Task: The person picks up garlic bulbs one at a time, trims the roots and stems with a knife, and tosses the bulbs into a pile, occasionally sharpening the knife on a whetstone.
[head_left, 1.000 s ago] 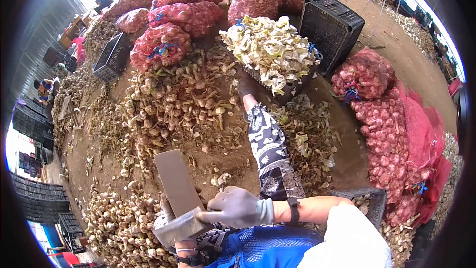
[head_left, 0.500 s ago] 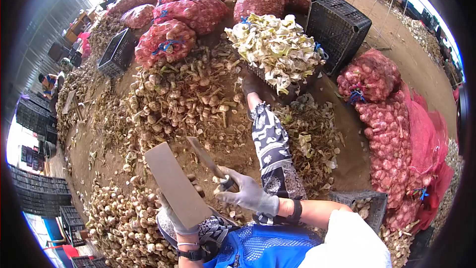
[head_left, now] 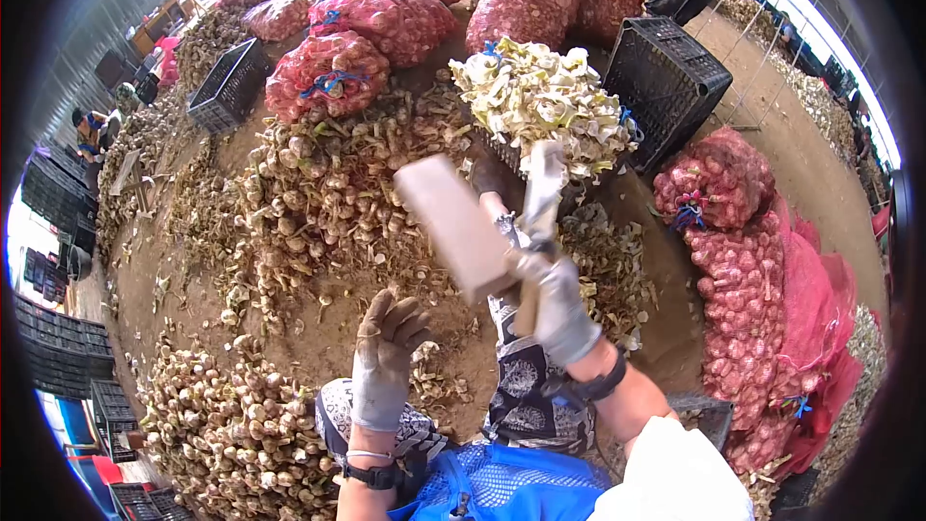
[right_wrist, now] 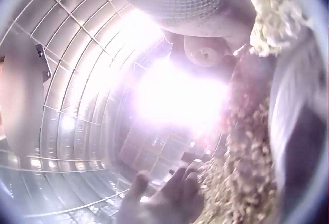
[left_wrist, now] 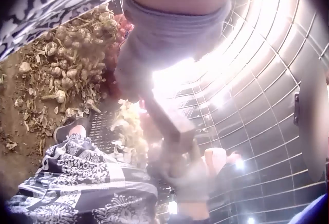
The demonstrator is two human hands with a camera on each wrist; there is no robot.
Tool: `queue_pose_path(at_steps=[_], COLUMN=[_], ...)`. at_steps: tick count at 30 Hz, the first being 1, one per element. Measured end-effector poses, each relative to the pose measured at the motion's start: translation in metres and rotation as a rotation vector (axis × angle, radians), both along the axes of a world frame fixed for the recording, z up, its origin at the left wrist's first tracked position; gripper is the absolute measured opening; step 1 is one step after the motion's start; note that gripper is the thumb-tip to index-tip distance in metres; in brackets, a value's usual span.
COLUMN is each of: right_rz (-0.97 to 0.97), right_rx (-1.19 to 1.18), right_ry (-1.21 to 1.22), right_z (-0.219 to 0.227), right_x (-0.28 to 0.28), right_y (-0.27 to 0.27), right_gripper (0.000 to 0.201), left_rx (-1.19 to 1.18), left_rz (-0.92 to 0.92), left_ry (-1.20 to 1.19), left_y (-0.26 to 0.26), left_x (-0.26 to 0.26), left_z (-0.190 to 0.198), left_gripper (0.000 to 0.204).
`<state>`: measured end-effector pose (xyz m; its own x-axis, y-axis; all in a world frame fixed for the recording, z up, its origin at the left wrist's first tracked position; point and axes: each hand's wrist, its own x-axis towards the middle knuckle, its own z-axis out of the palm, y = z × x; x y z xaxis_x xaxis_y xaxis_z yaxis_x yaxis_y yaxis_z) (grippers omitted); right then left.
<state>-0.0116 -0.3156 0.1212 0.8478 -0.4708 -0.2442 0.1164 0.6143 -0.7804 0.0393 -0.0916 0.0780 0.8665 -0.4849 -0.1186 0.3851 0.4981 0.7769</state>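
Note:
My gloved right hand (head_left: 564,314) is raised over my knee and grips a knife (head_left: 543,188), its broad blade pointing away from me. The same hand holds a flat grey-brown whetstone (head_left: 453,222) by its near end; the stone is blurred and slants up to the left. In the left wrist view the whetstone (left_wrist: 167,121) meets the right hand (left_wrist: 180,175). My gloved left hand (head_left: 388,362) is lifted over my other knee, fingers loosely bent, with nothing in it. The right wrist view shows the left hand (right_wrist: 164,198) with its fingers apart.
Loose garlic bulbs (head_left: 241,425) cover the ground at left, with another heap (head_left: 309,183) ahead. A crate piled with pale garlic trimmings (head_left: 540,101) stands in front. An empty-looking black crate (head_left: 666,87) and red net sacks (head_left: 738,299) line the right. More sacks (head_left: 328,77) lie behind.
The whetstone has left my left hand and moved up and right with my right hand, which still holds the knife. My left hand has loosened and turned fingers-up.

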Motion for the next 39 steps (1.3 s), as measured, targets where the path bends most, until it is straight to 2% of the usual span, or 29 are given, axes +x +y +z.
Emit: queue_pose_path(at_steps=[1, 2, 3, 4, 5, 6, 7, 8, 10, 12, 13, 14, 15, 16, 17, 18, 19, 20, 21, 22, 24, 29, 30, 35, 37, 39], right_rz=[-0.080, -0.159, -0.185, -0.265, -0.334, -0.373, -0.485, -0.575, -0.577, -0.606, -0.551, -0.536, -0.352, -0.234, -0.212, -0.228, -0.256, -0.285, -0.287, -0.269, -0.144, 0.139, 0.168, 0.053, -0.031, -0.161], right_rx=[-0.122, -0.166, -0.298, -0.341, -0.398, -0.386, -0.352, -0.253, -0.203, -0.128, -0.147, -0.227, -0.621, -1.022, -1.279, -1.310, -1.198, -1.023, -0.894, -0.851, -0.964, -1.451, -1.502, -1.642, -1.700, -1.870], right_ry=[-0.054, -0.139, -0.135, -0.032, 0.029, 0.091, 0.175, 0.242, 0.301, 0.300, 0.197, 0.195, 0.299, 0.367, 0.371, 0.322, 0.247, 0.168, 0.097, 0.065, 0.037, 0.007, -0.049, -0.164, -0.222, -0.382], right_z=[0.003, -0.030, -0.043, -0.006, -0.026, -0.041, -0.073, -0.075, -0.094, -0.100, -0.115, -0.142, -0.129, -0.117, -0.109, -0.095, -0.076, -0.048, -0.024, -0.008, 0.005, -0.012, -0.003, 0.025, 0.024, 0.013], right_x=[0.006, 0.018, 0.027, 0.032, 0.047, 0.061, 0.082, 0.089, 0.094, 0.100, 0.105, 0.120, 0.120, 0.121, 0.133, 0.156, 0.184, 0.208, 0.239, 0.252, 0.269, 0.234, 0.228, 0.155, 0.131, 0.100], right_y=[-0.015, -0.044, -0.073, -0.074, -0.103, -0.125, -0.160, -0.169, -0.188, -0.195, -0.208, -0.229, -0.217, -0.206, -0.199, -0.184, -0.168, -0.150, -0.128, -0.116, -0.095, -0.095, -0.089, -0.164, -0.196, -0.220], right_gripper=[0.036, 0.029, 0.022, 0.021, 0.026, 0.027, 0.028, 0.025, 0.022, 0.021, 0.025, 0.017, 0.011, 0.016, 0.016, 0.016, 0.015, 0.015, 0.014, 0.014, 0.013, 0.012, 0.011, 0.010, 0.010, 0.010], left_rx=[0.022, 0.046, 0.046, 0.047, 0.066, 0.084, 0.078, 0.079, 0.113, 0.095, 0.093, 0.087, 0.176, 0.155, 0.090, 0.155, 0.141, 0.102, 0.108, 0.091, 0.045, -0.202, -0.366, -0.194, -0.148, -0.095], left_rz=[0.004, 0.007, 0.028, 0.030, 0.032, 0.027, 0.058, 0.054, 0.123, 0.115, 0.138, 0.147, 0.189, 0.194, 0.159, 0.114, 0.168, 0.058, 0.038, 0.024, 0.033, 0.026, -0.147, 0.098, 0.165, 0.222], left_ry=[-0.006, -0.012, 0.012, 0.020, 0.037, 0.051, 0.045, 0.046, 0.081, 0.090, 0.072, 0.060, 0.064, 0.062, 0.057, 0.005, 0.076, 0.047, 0.030, 0.022, 0.011, -0.098, -0.042, -0.275, -0.321, -0.406], left_y=[0.006, 0.013, 0.019, 0.023, 0.027, 0.030, 0.033, 0.034, 0.039, 0.046, 0.049, 0.047, 0.041, 0.044, 0.048, 0.054, 0.059, 0.064, 0.071, 0.079, 0.099, 0.156, 0.161, 0.198, 0.221, 0.241], left_x=[0.001, 0.002, 0.002, 0.002, 0.002, 0.001, -0.001, -0.001, -0.002, -0.002, -0.003, -0.005, -0.010, -0.010, -0.011, -0.009, -0.004, -0.002, 0.002, 0.005, 0.010, -0.001, -0.003, -0.044, -0.057, -0.066], left_z=[0.000, -0.001, -0.004, -0.004, -0.003, -0.002, -0.002, 0.000, 0.004, 0.002, 0.003, 0.004, 0.020, 0.015, 0.015, 0.012, 0.006, 0.006, 0.002, -0.003, -0.012, -0.012, 0.003, 0.057, 0.064, 0.061], left_gripper=[0.059, 0.059, 0.055, 0.055, 0.054, 0.052, 0.050, 0.050, 0.049, 0.047, 0.047, 0.047, 0.049, 0.050, 0.050, 0.049, 0.051, 0.054, 0.054, 0.055, 0.057, 0.060, 0.061, 0.058, 0.058, 0.058])
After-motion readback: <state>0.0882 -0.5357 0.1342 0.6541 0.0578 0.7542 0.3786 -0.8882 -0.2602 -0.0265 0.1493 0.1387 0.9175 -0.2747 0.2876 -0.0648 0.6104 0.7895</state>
